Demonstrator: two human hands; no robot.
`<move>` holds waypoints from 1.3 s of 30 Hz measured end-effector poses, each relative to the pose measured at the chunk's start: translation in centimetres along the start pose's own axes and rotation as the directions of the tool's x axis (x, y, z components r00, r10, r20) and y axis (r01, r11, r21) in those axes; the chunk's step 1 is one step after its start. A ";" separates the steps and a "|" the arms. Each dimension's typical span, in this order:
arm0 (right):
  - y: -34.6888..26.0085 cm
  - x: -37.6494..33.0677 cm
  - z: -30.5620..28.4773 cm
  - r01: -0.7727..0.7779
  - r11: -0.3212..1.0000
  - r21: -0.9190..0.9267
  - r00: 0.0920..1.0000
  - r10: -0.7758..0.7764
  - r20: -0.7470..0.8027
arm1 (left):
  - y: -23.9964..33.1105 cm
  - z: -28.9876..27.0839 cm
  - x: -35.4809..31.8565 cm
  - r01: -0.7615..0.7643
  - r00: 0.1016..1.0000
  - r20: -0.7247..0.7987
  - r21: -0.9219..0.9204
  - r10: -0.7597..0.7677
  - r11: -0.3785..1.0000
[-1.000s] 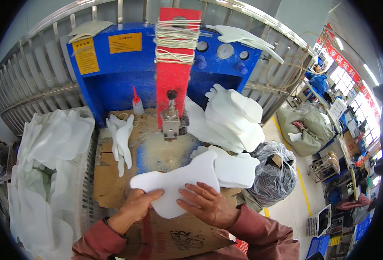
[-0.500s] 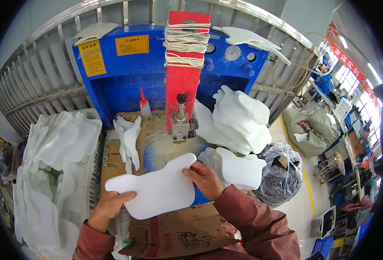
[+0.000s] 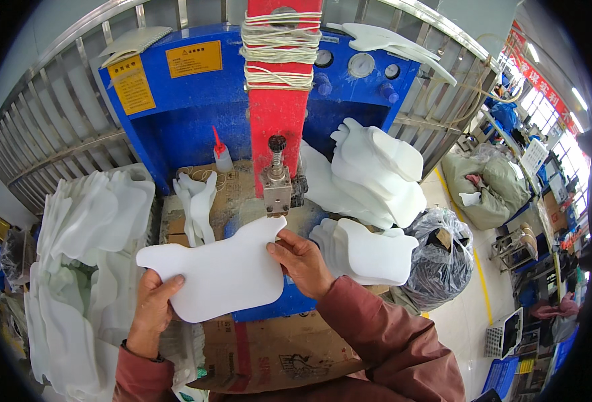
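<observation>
A flat white shaped sheet (image 3: 222, 278), with a curved notch along its far edge, is held between my two hands. My left hand (image 3: 154, 307) pinches its left end, thumb on top. My right hand (image 3: 303, 262) grips the right end near the raised corner, thumb also on top and the other fingers partly hidden beneath. The sheet's raised corner reaches just below the metal head (image 3: 277, 191) on the red arm (image 3: 279, 110) of a blue machine (image 3: 195, 134); whether they touch I cannot tell.
Stacked white sheets (image 3: 376, 174) lie right of the metal head, with a smaller stack (image 3: 376, 254) nearer. More fill a crate (image 3: 95, 228) at left. A red-tipped bottle (image 3: 222, 157) stands behind. Brown cardboard (image 3: 269, 355) covers my lap; a black plastic bag (image 3: 440, 261) sits right.
Both hands have carried the white sheet up and to the left, its raised corner now close to the metal head. The view has shifted slightly too.
</observation>
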State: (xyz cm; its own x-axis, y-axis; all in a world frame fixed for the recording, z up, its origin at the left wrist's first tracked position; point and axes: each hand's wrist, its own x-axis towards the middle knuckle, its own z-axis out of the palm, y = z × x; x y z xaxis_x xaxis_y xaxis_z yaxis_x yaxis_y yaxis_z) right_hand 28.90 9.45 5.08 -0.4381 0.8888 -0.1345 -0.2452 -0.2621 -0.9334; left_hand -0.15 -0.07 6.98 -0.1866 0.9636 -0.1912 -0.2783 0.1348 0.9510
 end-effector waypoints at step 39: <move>-2.8 -0.9 -7.4 0.124 0.986 -0.109 0.946 -0.151 -0.288 | 1.6 7.4 7.1 0.172 0.937 0.275 0.175 -0.216 0.969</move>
State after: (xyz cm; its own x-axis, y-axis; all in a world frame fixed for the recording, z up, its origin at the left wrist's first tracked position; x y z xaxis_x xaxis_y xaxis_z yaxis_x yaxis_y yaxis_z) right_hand 36.38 12.13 5.32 -0.1282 0.9883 -0.0825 -0.2014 -0.1074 -0.9736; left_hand 5.06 8.65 8.92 0.1444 0.9371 -0.3178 -0.1368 0.3370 0.9315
